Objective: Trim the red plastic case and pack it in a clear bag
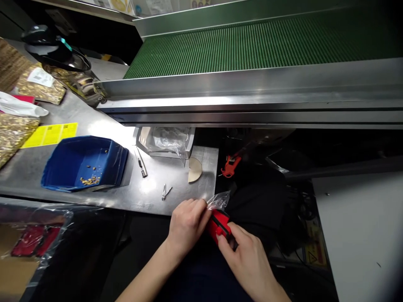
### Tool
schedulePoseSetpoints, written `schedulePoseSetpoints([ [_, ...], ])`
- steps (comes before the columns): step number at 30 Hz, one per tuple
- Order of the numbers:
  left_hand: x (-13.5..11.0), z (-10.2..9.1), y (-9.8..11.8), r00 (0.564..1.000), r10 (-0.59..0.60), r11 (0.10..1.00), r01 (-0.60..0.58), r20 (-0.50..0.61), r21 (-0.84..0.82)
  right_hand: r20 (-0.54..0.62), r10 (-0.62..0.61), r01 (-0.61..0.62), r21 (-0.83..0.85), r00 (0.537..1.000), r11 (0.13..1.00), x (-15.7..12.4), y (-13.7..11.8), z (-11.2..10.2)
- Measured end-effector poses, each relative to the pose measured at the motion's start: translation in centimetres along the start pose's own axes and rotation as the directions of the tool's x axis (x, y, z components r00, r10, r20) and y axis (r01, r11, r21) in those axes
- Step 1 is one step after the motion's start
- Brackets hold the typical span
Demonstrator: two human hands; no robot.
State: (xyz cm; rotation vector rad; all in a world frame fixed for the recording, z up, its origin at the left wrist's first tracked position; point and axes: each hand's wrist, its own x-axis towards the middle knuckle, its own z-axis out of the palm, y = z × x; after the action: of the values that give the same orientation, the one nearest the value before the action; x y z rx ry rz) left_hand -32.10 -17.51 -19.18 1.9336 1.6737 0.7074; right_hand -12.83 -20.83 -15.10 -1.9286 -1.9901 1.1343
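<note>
Just off the metal table's front edge, a red item with a black trim, perhaps a small pouch (pixel 222 218), sits between my hands. My left hand (pixel 189 222) is closed on a clear plastic bag (pixel 222 200) at the item's far end; its fingertips are partly hidden. With thumb and fingers, my right hand (pixel 247 256) grips the near right side of the red item. Whether the item lies partly inside the bag I cannot tell. On the table nearby lie small nail clippers (pixel 165 193), a cutter knife (pixel 141 163) and a beige half-round piece (pixel 195 170).
A blue bin (pixel 82 161) holds several small brass-coloured bits. A grey tray (pixel 147 150) with clear bags stands under the green conveyor (pixel 220 46). Orange-handled tool (pixel 231 165) hangs right of the table. Lower left, a lined box contains red packed items (pixel 31 240).
</note>
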Motion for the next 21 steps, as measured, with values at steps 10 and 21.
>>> schedulePoseSetpoints([
  [10, -0.6, 1.1, 0.4, 0.998, -0.055, 0.987, 0.049, 0.035, 0.152, -0.164, 0.192, -0.148, 0.247, 0.968, 0.958, 0.6, 0.5, 0.1],
  [21, -3.5, 0.4, 3.5, 0.995, -0.099, 0.868, 0.073, -0.028, -0.49, 0.035, 0.172, -0.174, 0.083, 0.985, 0.981, 1.8, -1.0, 0.1],
])
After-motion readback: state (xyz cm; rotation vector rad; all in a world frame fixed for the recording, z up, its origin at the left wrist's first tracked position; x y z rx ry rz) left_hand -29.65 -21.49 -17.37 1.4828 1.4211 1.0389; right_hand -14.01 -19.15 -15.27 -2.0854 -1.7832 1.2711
